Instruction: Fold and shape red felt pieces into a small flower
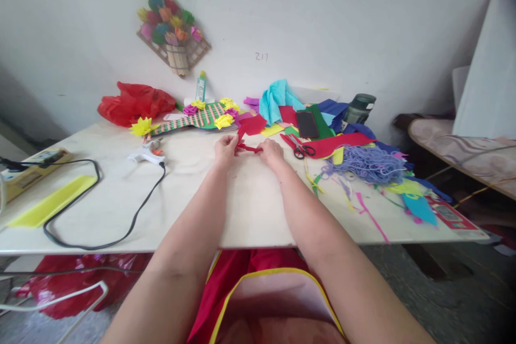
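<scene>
A narrow, twisted strip of red crepe paper [250, 148] stretches between my two hands above the white table. My left hand [226, 149] pinches its left end, where more red paper stands up by the fingertips. Its right end is in the closed fingers of my right hand [271, 151]. Just behind lies a flat red paper piece [253, 125]. To the right, scissors with dark handles [301, 148] rest partly on a long red sheet [342, 145]. A guitar-shaped green craft [197, 118] with yellow and purple paper flowers lies behind my left hand.
A white glue gun [147, 156] with a black cord and a power strip [36, 164] are at left. A red plastic bag [135, 103] and glue bottle [200, 87] stand behind. Purple yarn [365, 164], a phone [307, 124] and a dark jar [358, 108] are right.
</scene>
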{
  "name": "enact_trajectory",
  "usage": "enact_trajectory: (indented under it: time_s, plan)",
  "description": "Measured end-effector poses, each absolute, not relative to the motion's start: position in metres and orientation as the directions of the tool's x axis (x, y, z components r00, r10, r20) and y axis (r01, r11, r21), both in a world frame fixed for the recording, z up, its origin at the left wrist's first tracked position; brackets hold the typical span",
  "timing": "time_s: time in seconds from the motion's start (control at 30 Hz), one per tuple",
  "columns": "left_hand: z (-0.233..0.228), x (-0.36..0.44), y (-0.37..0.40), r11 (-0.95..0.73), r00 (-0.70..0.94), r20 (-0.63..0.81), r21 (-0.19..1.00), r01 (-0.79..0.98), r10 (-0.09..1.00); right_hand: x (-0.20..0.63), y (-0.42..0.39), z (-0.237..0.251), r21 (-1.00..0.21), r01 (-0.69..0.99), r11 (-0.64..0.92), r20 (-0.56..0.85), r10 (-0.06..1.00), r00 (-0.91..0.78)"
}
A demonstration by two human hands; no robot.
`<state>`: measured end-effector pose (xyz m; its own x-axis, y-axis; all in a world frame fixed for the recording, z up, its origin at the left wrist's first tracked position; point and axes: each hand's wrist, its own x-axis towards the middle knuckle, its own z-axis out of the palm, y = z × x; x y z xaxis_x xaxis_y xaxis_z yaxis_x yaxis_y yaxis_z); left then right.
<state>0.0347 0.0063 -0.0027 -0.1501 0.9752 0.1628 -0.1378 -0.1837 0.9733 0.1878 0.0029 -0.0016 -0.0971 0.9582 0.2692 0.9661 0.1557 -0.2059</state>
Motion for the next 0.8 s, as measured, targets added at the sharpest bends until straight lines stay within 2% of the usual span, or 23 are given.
enact_trajectory:
  time_s: [0.17,0.27,0.33,0.4,0.47,0.53,0.6,0.8]
  plan:
    - [0.0,0.034,0.005,-0.2,-0.182,0.163,0.958,-0.204,0.97,0.194,0.001,0.002,-0.331,0.942,0.058,0.25,0.968,0.028]
    - [0.003,0.035,0.002,-0.205,-0.217,0.154,0.949,-0.239,0.964,0.199,0.004,0.002,-0.483,0.875,0.042,0.293,0.949,0.116]
    - [0.005,0.035,0.0,-0.203,-0.226,0.145,0.945,-0.256,0.963,0.201,0.006,0.001,-0.66,0.748,0.071,0.287,0.944,0.163]
    - [0.006,0.036,0.0,-0.195,-0.218,0.138,0.943,-0.27,0.966,0.2,0.006,0.001,-0.84,0.531,0.116,0.244,0.953,0.178]
    - [0.004,0.036,0.0,-0.186,-0.2,0.131,0.939,-0.29,0.971,0.198,0.004,0.002,-0.95,0.281,0.133,0.181,0.971,0.153]
    - [0.001,0.036,0.002,-0.185,-0.173,0.134,0.93,-0.319,0.976,0.195,0.001,0.005,-0.989,0.084,0.124,0.132,0.987,0.09]
    - [-0.004,0.036,0.006,-0.197,-0.143,0.157,0.92,-0.339,0.977,0.192,-0.003,0.008,-0.992,-0.039,0.119,0.118,0.993,0.029]
    - [-0.016,0.035,0.015,-0.213,-0.096,0.198,0.959,-0.185,0.975,0.187,-0.005,0.009,-0.984,-0.164,0.066,0.073,0.997,-0.034]
